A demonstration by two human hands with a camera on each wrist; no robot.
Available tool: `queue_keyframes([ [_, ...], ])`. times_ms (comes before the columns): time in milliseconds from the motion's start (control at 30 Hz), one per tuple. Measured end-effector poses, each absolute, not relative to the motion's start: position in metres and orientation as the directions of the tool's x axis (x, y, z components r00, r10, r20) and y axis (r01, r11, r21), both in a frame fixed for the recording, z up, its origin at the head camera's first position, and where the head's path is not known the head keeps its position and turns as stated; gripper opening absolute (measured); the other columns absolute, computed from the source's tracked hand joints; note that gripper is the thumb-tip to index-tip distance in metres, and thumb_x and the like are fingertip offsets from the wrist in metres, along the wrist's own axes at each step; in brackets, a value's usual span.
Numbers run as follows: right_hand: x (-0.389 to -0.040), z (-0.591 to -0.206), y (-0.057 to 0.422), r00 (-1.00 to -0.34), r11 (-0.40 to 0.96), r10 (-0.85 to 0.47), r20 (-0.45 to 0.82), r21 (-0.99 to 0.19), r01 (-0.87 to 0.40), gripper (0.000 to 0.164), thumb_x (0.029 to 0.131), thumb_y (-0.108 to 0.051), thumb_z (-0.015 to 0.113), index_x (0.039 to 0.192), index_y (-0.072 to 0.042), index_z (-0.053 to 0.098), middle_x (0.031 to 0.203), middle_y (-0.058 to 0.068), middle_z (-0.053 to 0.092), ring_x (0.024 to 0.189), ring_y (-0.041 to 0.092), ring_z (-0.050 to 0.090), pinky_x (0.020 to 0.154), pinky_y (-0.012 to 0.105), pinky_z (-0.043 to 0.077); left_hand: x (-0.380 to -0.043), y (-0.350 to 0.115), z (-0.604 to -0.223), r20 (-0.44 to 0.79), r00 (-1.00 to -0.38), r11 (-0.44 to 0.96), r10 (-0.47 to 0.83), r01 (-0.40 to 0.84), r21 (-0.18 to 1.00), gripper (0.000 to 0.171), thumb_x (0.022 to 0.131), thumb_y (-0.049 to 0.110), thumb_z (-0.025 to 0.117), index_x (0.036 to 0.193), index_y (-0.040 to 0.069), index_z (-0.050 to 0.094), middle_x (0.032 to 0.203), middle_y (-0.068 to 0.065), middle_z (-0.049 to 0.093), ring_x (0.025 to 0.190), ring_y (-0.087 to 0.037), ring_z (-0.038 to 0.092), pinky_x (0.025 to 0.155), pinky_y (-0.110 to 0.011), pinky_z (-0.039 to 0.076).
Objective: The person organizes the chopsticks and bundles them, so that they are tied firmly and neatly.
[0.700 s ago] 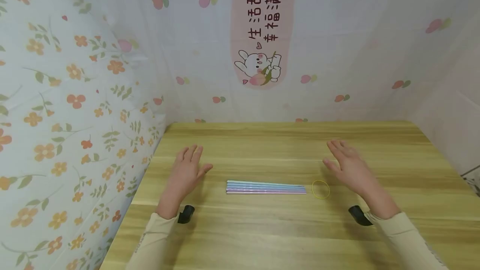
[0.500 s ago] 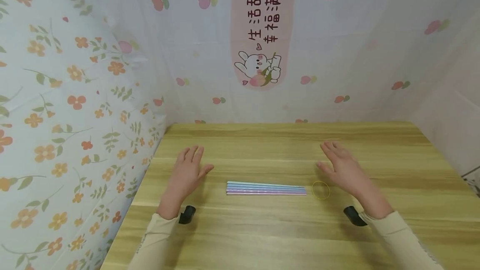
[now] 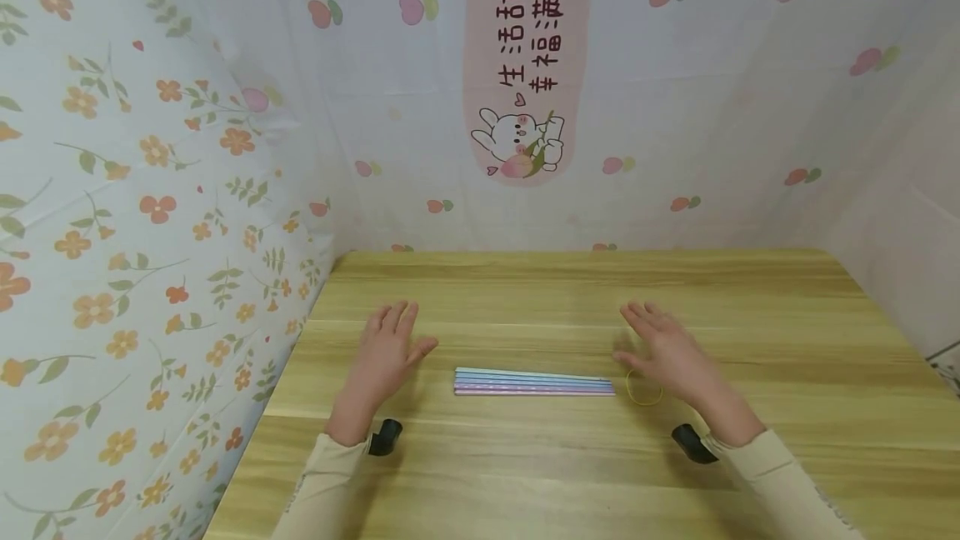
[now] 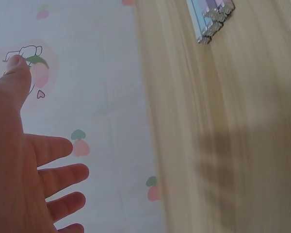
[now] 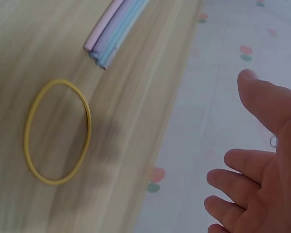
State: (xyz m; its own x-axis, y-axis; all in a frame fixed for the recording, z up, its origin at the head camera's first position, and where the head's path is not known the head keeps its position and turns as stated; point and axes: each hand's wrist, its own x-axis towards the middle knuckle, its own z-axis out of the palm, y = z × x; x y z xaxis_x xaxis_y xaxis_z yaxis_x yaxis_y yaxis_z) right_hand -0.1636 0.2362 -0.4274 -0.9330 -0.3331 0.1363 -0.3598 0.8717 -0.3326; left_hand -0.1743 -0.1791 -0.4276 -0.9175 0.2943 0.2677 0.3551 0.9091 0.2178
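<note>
A bundle of slim pastel sticks (image 3: 534,383), pencil-like, lies on the wooden table, running from blue to lilac and pink. Silvery ends of these sticks (image 4: 214,22) show in the left wrist view. Off their right end lies a yellow rubber band (image 5: 27,131), a flat loop partly overlapped by a hand in the head view. My left hand (image 3: 381,363) hovers left of the sticks, fingers spread and holding nothing. To the right, my right hand (image 3: 671,361) is held over the table near the band, thumb apart from the fingers, also holding nothing.
Behind the table (image 3: 570,473) hangs a white cloth (image 3: 360,123) with fruit prints and a rabbit picture. A flowered cloth (image 3: 150,290) closes off the left side. Each wrist carries a black camera mount (image 3: 386,437).
My right hand has moved left and slightly nearer, now reaching over the rubber band's edge. My left hand has shifted a little right. The sticks lie as before; the head view has tilted slightly.
</note>
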Motion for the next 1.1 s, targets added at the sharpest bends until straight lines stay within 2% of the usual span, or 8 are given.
queue_keyframes([
  [233, -0.163, -0.436, 0.229, -0.934, 0.872, -0.332, 0.133, -0.334, -0.358, 0.073, 0.084, -0.029, 0.072, 0.139, 0.007, 0.041, 0.143, 0.029, 0.04, 0.134, 0.05, 0.03, 0.105, 0.065, 0.023, -0.174, -0.173, -0.437, 0.313, -0.898, 0.907, 0.311, 0.379, 0.186, 0.07, 0.092, 0.049, 0.052, 0.137, -0.004, 0.045, 0.137, -0.026, 0.047, 0.126, -0.045, 0.041, 0.106, -0.053, 0.031],
  [533, -0.16, -0.446, 0.221, -0.924, 0.863, -0.359, 0.133, -0.33, -0.383, 0.071, 0.082, -0.03, 0.074, 0.136, 0.006, 0.046, 0.14, 0.028, 0.044, 0.132, 0.05, 0.034, 0.104, 0.062, 0.029, -0.172, -0.166, -0.444, 0.248, -0.922, 0.913, 0.296, 0.35, 0.211, 0.068, 0.091, 0.047, 0.055, 0.139, 0.0, 0.044, 0.14, -0.023, 0.045, 0.127, -0.043, 0.04, 0.107, -0.054, 0.03],
  [800, -0.158, -0.454, 0.215, -0.924, 0.86, -0.363, 0.119, -0.338, -0.381, 0.071, 0.08, -0.03, 0.076, 0.135, 0.005, 0.048, 0.139, 0.028, 0.046, 0.13, 0.049, 0.037, 0.104, 0.061, 0.03, -0.174, -0.161, -0.451, 0.262, -0.91, 0.905, 0.321, 0.376, 0.199, 0.067, 0.09, 0.045, 0.058, 0.136, -0.002, 0.048, 0.136, -0.024, 0.049, 0.121, -0.043, 0.045, 0.104, -0.055, 0.033],
  [1100, -0.156, -0.465, 0.212, -0.914, 0.863, -0.381, 0.138, -0.301, -0.405, 0.071, 0.075, -0.031, 0.08, 0.13, 0.003, 0.054, 0.132, 0.028, 0.052, 0.124, 0.049, 0.044, 0.102, 0.06, 0.033, -0.172, -0.154, -0.459, 0.166, -0.917, 0.903, 0.362, 0.389, 0.183, 0.067, 0.09, 0.048, 0.058, 0.136, 0.0, 0.047, 0.137, -0.021, 0.047, 0.123, -0.041, 0.044, 0.105, -0.052, 0.033],
])
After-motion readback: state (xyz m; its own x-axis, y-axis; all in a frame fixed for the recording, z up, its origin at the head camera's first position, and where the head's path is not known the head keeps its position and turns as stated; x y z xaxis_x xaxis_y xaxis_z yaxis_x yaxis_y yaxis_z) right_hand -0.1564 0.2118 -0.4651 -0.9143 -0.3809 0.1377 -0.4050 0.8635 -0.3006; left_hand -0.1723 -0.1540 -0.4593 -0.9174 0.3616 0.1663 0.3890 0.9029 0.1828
